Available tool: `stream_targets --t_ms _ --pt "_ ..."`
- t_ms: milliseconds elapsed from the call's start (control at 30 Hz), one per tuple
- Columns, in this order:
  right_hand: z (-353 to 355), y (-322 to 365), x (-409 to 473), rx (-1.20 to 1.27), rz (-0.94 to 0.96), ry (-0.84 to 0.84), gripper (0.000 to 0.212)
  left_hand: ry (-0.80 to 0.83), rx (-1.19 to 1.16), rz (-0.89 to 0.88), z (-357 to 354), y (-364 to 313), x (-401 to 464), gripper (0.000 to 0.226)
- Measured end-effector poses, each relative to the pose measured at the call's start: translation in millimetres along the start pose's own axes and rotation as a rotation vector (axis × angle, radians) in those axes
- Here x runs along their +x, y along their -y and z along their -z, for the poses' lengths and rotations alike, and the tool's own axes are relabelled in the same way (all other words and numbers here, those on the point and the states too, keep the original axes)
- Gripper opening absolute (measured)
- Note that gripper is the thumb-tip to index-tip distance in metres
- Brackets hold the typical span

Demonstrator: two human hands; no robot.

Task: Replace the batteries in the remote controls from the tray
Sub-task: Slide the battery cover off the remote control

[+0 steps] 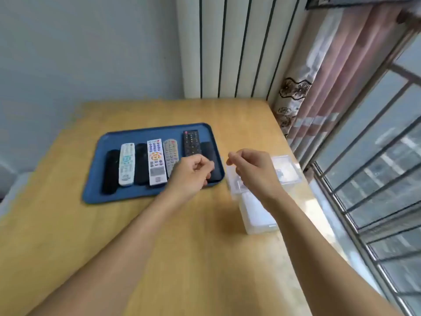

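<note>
L hand [193, 172] hovers over tray's [145, 133] right-end remotes [191, 142] — empty, fingers loosely curled.

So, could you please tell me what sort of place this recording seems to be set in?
Probably a room in a home, perhaps a bedroom or living room: a wooden table stands in a corner by a barred window with patterned pink curtains, and a blue tray of household remote controls sits on it.

Blue tray [95, 176] holds seven remotes; both hands, loosely curled, hover over table [182, 247].
</note>
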State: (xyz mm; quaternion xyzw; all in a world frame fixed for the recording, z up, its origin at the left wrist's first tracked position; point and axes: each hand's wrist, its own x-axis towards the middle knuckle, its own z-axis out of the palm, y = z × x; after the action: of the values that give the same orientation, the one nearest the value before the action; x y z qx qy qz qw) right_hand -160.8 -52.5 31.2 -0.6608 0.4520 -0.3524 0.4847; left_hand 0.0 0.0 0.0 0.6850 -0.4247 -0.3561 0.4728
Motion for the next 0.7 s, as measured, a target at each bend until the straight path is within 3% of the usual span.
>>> stream_targets --t_ms 200,400,533,700 --pt "-14.6 -48.0 -5.9 -0.331 0.304 0.042 0.026 -0.114 -0.088 -0.188 -35.2 60.6 0.1 0.014" --pt "-38.7 -56.8 -31.3 -0.679 0.437 -0.082 0.018 -0.198 -0.126 -0.303 -24.3 84.3 -18.1 0.016" --pt "-53.3 -41.9 -66.2 -0.598 0.491 -0.159 0.013 -0.264 -0.125 -0.315 6.2 93.7 -47.7 0.013" --pt "-81.0 -38.1 -77.7 -0.578 0.316 -0.185 0.017 -0.293 -0.022 -0.256 31.2 115.8 -83.3 0.012"
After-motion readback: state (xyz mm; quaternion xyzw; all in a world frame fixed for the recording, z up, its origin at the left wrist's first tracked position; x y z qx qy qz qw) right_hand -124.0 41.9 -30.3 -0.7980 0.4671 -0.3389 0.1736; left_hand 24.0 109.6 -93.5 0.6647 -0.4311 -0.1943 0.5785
